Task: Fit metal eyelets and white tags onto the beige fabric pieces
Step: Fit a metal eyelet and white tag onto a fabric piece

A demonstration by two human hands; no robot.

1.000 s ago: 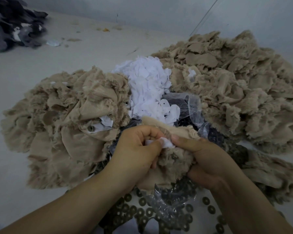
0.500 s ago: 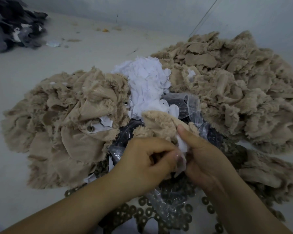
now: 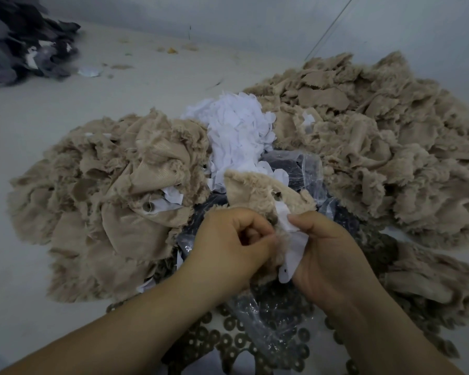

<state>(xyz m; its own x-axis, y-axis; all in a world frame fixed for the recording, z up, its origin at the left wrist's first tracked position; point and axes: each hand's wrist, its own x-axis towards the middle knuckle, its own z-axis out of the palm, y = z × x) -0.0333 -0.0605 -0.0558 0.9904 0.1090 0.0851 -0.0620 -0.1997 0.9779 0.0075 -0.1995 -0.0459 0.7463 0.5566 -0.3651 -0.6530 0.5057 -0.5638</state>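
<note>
**Beige piece and white tag held between both hands**

A furry beige fabric piece (image 3: 257, 193) is held up over the middle of the surface (image 3: 65, 109), between the two large heaps. The left hand (image 3: 228, 247) is curled into a near fist, its fingers (image 3: 251, 235) pinched on the lower edge of the piece; whether an eyelet is held there cannot be told. The right hand (image 3: 333, 255) is closed on a white tag (image 3: 293, 250), which is pressed by the thumb against the fabric; a small hole is seen at the tag's lower end.

A heap of beige fabric pieces (image 3: 114, 201) is spread to the left, with a fitted eyelet and white tag showing on one piece. A larger beige heap (image 3: 377, 147) is piled to the right. Between them, behind the hands, a pile of loose white tags (image 3: 236, 131) is stacked. Below the hands, a clear plastic bag (image 3: 271, 320) is lying among scattered ring-shaped metal eyelets (image 3: 228, 345). A pile of dark fabric (image 3: 19, 41) is seen at the far left corner.
</note>
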